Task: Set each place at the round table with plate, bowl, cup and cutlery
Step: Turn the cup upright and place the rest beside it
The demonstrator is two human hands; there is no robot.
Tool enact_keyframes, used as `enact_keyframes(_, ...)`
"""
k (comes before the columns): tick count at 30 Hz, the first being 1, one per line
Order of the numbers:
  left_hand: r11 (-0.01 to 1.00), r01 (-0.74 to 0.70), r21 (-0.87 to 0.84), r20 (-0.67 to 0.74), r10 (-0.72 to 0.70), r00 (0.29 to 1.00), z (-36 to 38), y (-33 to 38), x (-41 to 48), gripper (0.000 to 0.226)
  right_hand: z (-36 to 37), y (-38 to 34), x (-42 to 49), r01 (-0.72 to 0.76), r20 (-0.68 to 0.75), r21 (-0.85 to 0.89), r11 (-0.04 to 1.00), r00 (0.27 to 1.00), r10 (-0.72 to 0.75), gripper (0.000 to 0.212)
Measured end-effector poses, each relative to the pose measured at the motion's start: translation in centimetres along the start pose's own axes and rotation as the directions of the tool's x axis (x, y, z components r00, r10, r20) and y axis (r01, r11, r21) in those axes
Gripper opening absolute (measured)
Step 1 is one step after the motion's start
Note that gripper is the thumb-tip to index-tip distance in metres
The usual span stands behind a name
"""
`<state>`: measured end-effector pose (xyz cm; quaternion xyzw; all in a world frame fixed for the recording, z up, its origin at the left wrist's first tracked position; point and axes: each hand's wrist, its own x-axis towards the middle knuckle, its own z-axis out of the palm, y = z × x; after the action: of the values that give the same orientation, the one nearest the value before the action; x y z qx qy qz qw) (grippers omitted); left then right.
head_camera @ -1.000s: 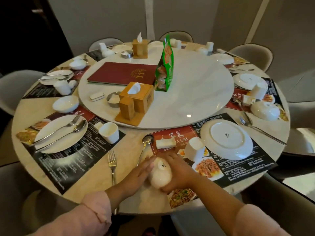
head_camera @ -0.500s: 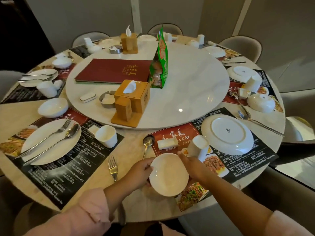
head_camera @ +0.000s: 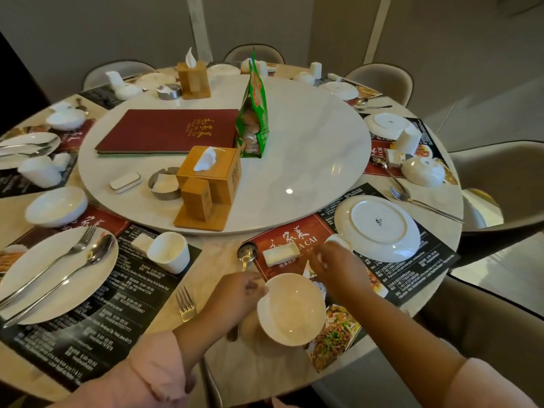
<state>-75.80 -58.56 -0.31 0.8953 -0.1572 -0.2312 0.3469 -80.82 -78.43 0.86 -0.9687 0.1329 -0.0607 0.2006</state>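
Glossy round white bowl, rim-pinched in grip of left hand; grip of right hand blurred, unclear.

Grey-beige walls with pale vertical strips rise behind the round surface (pale, marble-look). Padded taupe chairs ring it, and light gleams on the glossy floor at right.
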Motion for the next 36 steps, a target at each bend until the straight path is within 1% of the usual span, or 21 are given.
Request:
enact_keyframes(1, 0.998, -0.036, 0.059, -0.047, 0.039, 0.998, -0.6, 0.5, 0.5, 0.044, -0.7, 0.1, 0.8, 0.017, -0.080, -0.048, 0.999, 0.997, -0.021, 0.025)
enact_keyframes(2, 0.992, -0.082, 0.095, -0.075, 0.089, 0.993, -1.1, 1.2, 1.1, 0.045, -1.4, 0.2, 1.7, 0.019, -0.116, -0.123, 0.992, 0.993, -0.033, 0.034)
enact_keyframes(3, 0.983, -0.132, 0.124, -0.085, 0.143, 0.986, -1.6, 1.9, 1.9, 0.046, -1.9, 0.5, 2.6, -0.006, -0.079, -0.223, 0.975, 0.997, -0.012, 0.047)
enact_keyframes(5, 0.957, -0.207, 0.202, -0.061, 0.223, 0.973, -1.9, 3.5, 4.0, 0.050, -2.7, 0.8, 4.2, -0.081, 0.127, -0.407, 0.910, 0.981, 0.144, 0.070)
enact_keyframes(6, 0.941, -0.227, 0.252, -0.027, 0.242, 0.970, -1.7, 4.2, 5.2, 0.052, -2.8, 0.8, 4.9, -0.101, 0.238, -0.464, 0.880, 0.943, 0.234, 0.077)
enact_keyframes(8, 0.882, -0.250, 0.400, 0.056, 0.249, 0.967, -0.9, 5.3, 7.4, 0.055, -2.4, 0.7, 5.7, -0.142, 0.391, -0.454, 0.880, 0.856, 0.340, 0.083)
enact_keyframes(10, 0.802, -0.266, 0.535, 0.124, 0.237, 0.964, 0.2, 5.9, 9.1, 0.055, -1.7, 0.8, 6.1, -0.178, 0.450, -0.421, 0.889, 0.810, 0.375, 0.082)
enact_keyframes(13, 0.696, -0.278, 0.662, 0.170, 0.223, 0.960, 1.4, 6.1, 11.0, 0.048, -1.1, 1.4, 5.8, -0.242, 0.427, -0.387, 0.890, 0.808, 0.406, 0.074)
enact_keyframes(16, 0.642, -0.288, 0.711, 0.198, 0.210, 0.957, 2.0, 5.8, 11.7, 0.041, -1.3, 3.1, 5.0, -0.362, 0.323, -0.203, 0.910, 0.853, 0.411, 0.078)
enact_keyframes(17, 0.653, -0.296, 0.697, 0.204, 0.214, 0.955, 2.0, 5.7, 11.8, 0.041, -1.5, 3.6, 4.6, -0.396, 0.277, -0.114, 0.911, 0.868, 0.411, 0.079)
enact_keyframes(18, 0.697, -0.302, 0.650, 0.198, 0.228, 0.953, 1.9, 5.6, 11.8, 0.040, -1.7, 4.1, 4.0, -0.431, 0.229, -0.003, 0.902, 0.878, 0.420, 0.079)
enact_keyframes(20, 0.863, -0.301, 0.406, 0.146, 0.264, 0.954, 1.5, 5.2, 11.8, 0.033, -2.1, 4.7, 2.8, -0.496, 0.159, 0.292, 0.817, 0.868, 0.470, 0.074)
enact_keyframes(21, 0.921, -0.307, 0.238, 0.109, 0.289, 0.951, 1.3, 5.0, 11.8, 0.028, -2.1, 4.7, 2.2, -0.508, 0.152, 0.454, 0.732, 0.854, 0.498, 0.071)
enact_keyframes(23, 0.947, -0.322, -0.022, 0.048, 0.322, 0.945, 1.0, 4.8, 11.5, 0.031, -1.9, 4.7, 1.3, -0.478, 0.187, 0.703, 0.526, 0.838, 0.513, 0.071)
enact_keyframes(24, 0.941, -0.322, -0.104, 0.036, 0.327, 0.944, 1.0, 4.6, 11.2, 0.036, -1.6, 4.7, 0.9, -0.456, 0.201, 0.769, 0.449, 0.838, 0.507, 0.074)
enact_keyframes(25, 0.932, -0.324, -0.160, 0.031, 0.333, 0.942, 1.0, 4.4, 10.8, 0.040, -1.3, 4.6, 0.5, -0.434, 0.200, 0.804, 0.406, 0.841, 0.504, 0.078)
enact_keyframes(27, 0.914, -0.325, -0.242, 0.048, 0.346, 0.937, 1.2, 3.7, 10.3, 0.044, -0.6, 4.4, 0.0, -0.385, 0.153, 0.817, 0.430, 0.862, 0.482, 0.083)
enact_keyframes(30, 0.903, -0.307, -0.300, 0.098, 0.350, 0.932, 1.2, 1.9, 10.1, 0.043, 0.5, 4.5, -0.8, -0.303, 0.041, 0.764, 0.569, 0.904, 0.426, 0.070)
enact_keyframes(32, 0.911, -0.317, -0.264, 0.085, 0.349, 0.933, 0.8, 0.9, 10.1, 0.042, 0.9, 4.7, -1.4, -0.288, 0.021, 0.742, 0.605, 0.912, 0.409, 0.066)
enact_keyframes(34, 0.928, -0.331, -0.172, 0.046, 0.343, 0.938, 0.5, 0.1, 10.0, 0.042, 1.3, 5.0, -2.0, -0.282, 0.006, 0.719, 0.635, 0.917, 0.399, 0.067)
enact_keyframes(36, 0.934, -0.346, -0.089, 0.025, 0.349, 0.937, 0.4, -0.2, 9.8, 0.039, 1.4, 5.0, -2.5, -0.265, -0.030, 0.667, 0.697, 0.924, 0.380, 0.068)
